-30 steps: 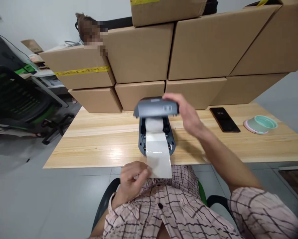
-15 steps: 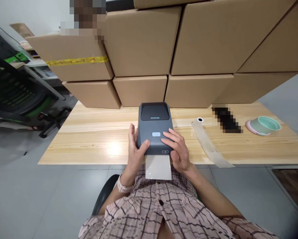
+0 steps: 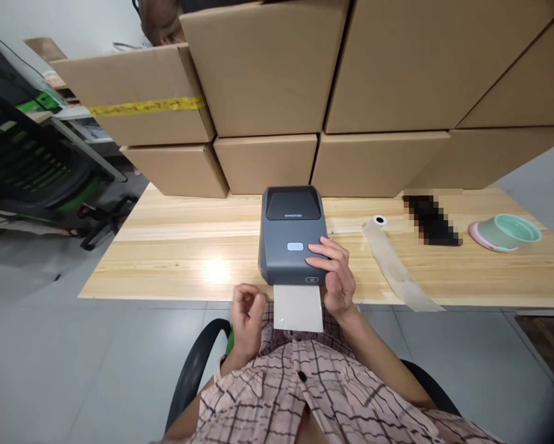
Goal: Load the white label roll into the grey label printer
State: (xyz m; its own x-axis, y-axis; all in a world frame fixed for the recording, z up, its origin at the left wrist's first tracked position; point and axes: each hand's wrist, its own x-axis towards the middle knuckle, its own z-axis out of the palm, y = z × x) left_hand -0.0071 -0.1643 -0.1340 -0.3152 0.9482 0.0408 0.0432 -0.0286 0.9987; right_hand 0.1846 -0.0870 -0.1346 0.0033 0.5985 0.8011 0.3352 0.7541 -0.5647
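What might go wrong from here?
The white paper juts past the table edge and might crease against the shirt.
The loose strip overhangs too; a brush could drag it off.
The right hand has fingers near the printer's pale panel; if that is a button, they might press it.

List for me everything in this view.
printer: one, grey, middle of table
label strip: one, white, at printer's front
paper strip: one, whitish, right of printer
bowl: one, teal, table's right end
round base: one, pink, under bowl
blurred object: one, black, left of bowl
boxes: at least eight, brown, behind printer
table: one, light wood, under printer
chairs: two, black and green, left; under wearer
person's head: one, brown hair, behind boxes
shirt: one, checked pink, on wearer
left hand: one, bare, beside label strip
right hand: one, bare, on printer
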